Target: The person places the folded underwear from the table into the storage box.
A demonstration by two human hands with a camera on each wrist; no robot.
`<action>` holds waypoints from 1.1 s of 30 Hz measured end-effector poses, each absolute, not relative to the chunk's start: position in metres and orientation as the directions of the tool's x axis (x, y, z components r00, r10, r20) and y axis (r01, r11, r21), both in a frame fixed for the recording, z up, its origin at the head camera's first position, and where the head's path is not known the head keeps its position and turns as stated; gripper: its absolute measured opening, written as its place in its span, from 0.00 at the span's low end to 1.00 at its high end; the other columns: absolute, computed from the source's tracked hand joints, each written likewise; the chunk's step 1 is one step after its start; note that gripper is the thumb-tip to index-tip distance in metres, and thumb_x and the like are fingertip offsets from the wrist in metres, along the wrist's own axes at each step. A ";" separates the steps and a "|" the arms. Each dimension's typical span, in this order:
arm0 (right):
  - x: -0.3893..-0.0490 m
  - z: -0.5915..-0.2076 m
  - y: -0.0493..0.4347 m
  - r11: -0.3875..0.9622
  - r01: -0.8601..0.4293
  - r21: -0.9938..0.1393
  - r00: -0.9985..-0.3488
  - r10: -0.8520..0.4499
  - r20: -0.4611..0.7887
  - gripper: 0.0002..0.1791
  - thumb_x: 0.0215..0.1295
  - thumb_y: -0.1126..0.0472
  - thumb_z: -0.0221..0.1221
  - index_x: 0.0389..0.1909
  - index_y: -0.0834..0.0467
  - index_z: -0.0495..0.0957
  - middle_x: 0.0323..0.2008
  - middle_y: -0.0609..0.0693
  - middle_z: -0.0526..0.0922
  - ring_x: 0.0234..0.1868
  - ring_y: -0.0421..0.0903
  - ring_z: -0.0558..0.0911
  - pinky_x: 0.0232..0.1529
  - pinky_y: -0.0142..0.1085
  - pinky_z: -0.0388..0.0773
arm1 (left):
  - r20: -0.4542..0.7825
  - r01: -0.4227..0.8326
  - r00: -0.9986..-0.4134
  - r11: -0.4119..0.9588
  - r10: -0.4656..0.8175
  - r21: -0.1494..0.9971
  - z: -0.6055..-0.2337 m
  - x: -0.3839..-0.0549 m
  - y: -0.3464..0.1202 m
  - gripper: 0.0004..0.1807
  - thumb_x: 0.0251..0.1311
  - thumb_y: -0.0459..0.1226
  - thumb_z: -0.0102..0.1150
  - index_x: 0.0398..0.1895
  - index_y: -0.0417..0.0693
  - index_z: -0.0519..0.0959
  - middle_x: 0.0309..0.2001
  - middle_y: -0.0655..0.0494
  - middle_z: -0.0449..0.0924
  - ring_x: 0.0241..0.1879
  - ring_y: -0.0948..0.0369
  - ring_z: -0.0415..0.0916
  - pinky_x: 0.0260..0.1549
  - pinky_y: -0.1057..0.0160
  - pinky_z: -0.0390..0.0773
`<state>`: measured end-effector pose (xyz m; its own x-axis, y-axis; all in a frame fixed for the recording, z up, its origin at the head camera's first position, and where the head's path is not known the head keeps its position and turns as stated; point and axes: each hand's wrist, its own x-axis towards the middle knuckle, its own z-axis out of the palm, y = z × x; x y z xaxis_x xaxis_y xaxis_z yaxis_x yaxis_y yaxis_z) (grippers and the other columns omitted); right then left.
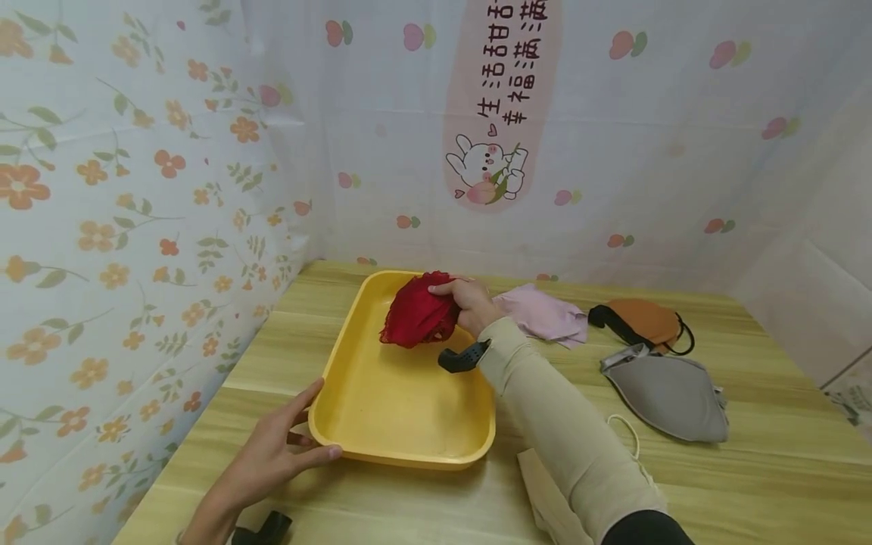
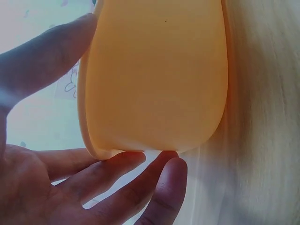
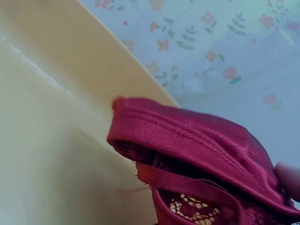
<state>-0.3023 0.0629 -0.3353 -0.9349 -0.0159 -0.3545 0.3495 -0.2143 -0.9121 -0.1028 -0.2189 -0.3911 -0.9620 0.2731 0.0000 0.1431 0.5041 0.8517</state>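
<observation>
My right hand [image 1: 470, 303] pinches a folded red bra [image 1: 417, 312] with lacy edges over the far end of a yellow plastic tray [image 1: 402, 409]. In the right wrist view the red bra [image 3: 197, 150] shows a smooth folded band and a strap loop, with part of a finger at the right edge. My left hand [image 1: 272, 446] holds the tray's near left corner, thumb along the front side and fingers along the left side. The left wrist view shows the tray's outer wall [image 2: 154, 79] between thumb and fingers.
Right of the tray lie a pale pink garment [image 1: 545, 314], an orange and black bra [image 1: 643, 322] and a grey folded bra [image 1: 671, 393]. A beige cloth [image 1: 548, 499] lies partly under my right forearm. Patterned curtains [image 1: 402, 151] stand behind and left of the wooden table [image 1: 770, 424].
</observation>
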 end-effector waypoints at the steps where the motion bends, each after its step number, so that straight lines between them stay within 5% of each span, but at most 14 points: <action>1: -0.302 -0.338 0.059 -0.221 0.352 -0.910 -0.934 -0.014 -0.358 0.23 0.64 0.70 0.63 0.60 0.65 0.76 0.51 0.51 0.79 0.48 0.47 0.80 0.66 0.45 0.77 | 0.003 0.148 -0.961 0.507 0.276 0.849 -0.392 -0.103 -0.219 0.55 0.54 0.44 0.75 0.80 0.41 0.52 0.70 0.30 0.66 0.51 0.51 0.83 0.40 0.70 0.83; 11: -0.305 -0.370 0.042 -0.240 0.358 -0.903 -0.920 0.074 -0.384 0.07 0.61 0.74 0.61 0.35 0.62 0.76 0.43 0.50 0.75 0.44 0.46 0.76 0.52 0.35 0.81 | 0.008 0.155 -0.958 0.497 0.286 0.854 -0.395 -0.105 -0.217 0.54 0.56 0.45 0.74 0.80 0.43 0.52 0.70 0.32 0.67 0.58 0.45 0.79 0.42 0.68 0.83; 18: -0.306 -0.379 0.038 -0.103 0.302 -0.948 -0.945 0.101 -0.312 0.29 0.60 0.73 0.62 0.64 0.63 0.73 0.63 0.59 0.75 0.59 0.52 0.75 0.68 0.43 0.74 | -0.013 0.128 -0.963 0.498 0.270 0.858 -0.394 -0.105 -0.216 0.54 0.55 0.44 0.74 0.80 0.43 0.52 0.70 0.31 0.66 0.51 0.53 0.83 0.42 0.68 0.83; 25: -0.307 -0.380 0.036 0.293 0.220 -0.930 -0.973 0.130 -0.189 0.30 0.57 0.68 0.68 0.63 0.59 0.76 0.59 0.60 0.79 0.58 0.56 0.77 0.60 0.44 0.80 | -0.005 0.130 -0.967 0.511 0.254 0.850 -0.393 -0.103 -0.217 0.54 0.54 0.44 0.75 0.79 0.42 0.54 0.70 0.31 0.66 0.53 0.53 0.81 0.40 0.68 0.83; 33: -0.304 -0.374 0.034 0.614 0.103 -0.783 -0.994 0.041 -0.098 0.32 0.59 0.62 0.67 0.66 0.61 0.73 0.62 0.60 0.79 0.63 0.59 0.76 0.65 0.47 0.77 | -0.011 0.119 -0.971 0.521 0.239 0.846 -0.392 -0.102 -0.217 0.54 0.54 0.45 0.75 0.79 0.43 0.55 0.70 0.32 0.67 0.53 0.53 0.82 0.41 0.69 0.83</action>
